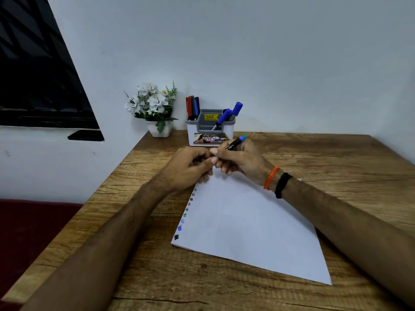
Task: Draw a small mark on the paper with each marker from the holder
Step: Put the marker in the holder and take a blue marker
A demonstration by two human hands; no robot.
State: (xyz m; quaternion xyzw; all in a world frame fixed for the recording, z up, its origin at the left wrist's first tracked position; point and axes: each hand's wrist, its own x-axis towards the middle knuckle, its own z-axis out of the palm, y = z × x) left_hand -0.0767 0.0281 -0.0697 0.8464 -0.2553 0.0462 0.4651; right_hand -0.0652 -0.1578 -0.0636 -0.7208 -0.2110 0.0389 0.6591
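left hand, fingers curling at the marker's hidden tip over the paper's far corner; right hand gripping the marker; holder standing just beyond the paper.

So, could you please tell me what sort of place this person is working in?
Probably a home or small-office desk: a wood-grain table pushed against a plain wall, with a marker holder, a potted artificial flower and a dark window beside it.
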